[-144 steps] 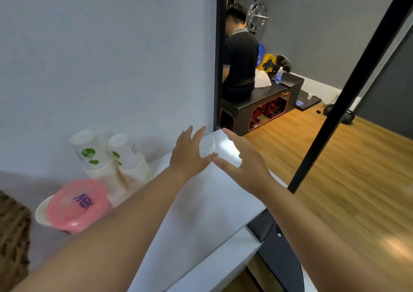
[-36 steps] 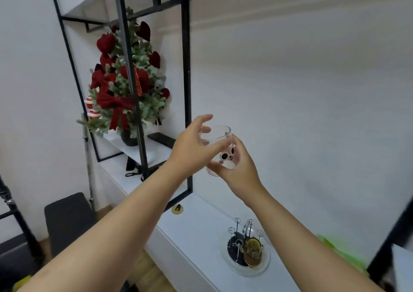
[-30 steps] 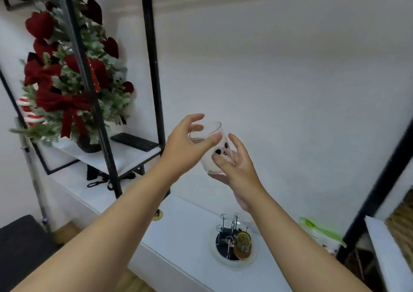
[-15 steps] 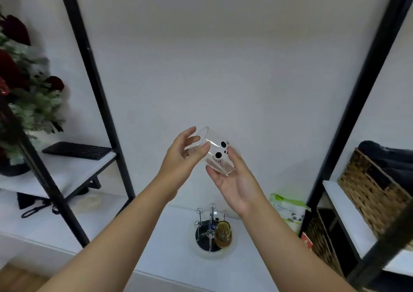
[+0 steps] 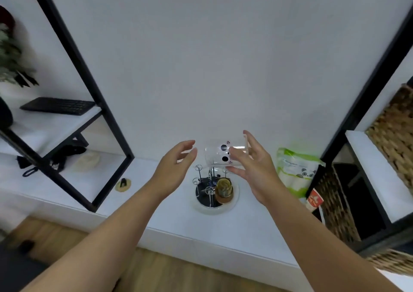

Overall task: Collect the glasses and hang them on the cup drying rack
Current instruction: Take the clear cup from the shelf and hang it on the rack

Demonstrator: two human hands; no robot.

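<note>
White wall fills most of your view, with a low white counter (image 5: 178, 220) running along its foot between black shelf frames. Your right hand (image 5: 254, 169) holds the clear glass (image 5: 220, 156) in the air, above the cup drying rack (image 5: 212, 191) that stands on the counter; thumb and fingers curl round the glass near its rim. You have the glass lying on its side, long axis roughly level and running left to right, its base toward your left hand and its rim toward your right palm, with the black dots of its print facing you. Your left hand (image 5: 176, 166) is just beside the glass base, apart from it, fingers loosely spread and holding nothing. One amber glass (image 5: 224, 190) already hangs upside down on the rack. Near the rack, a green and white packet (image 5: 295, 171) leans against the wall to the right.
</note>
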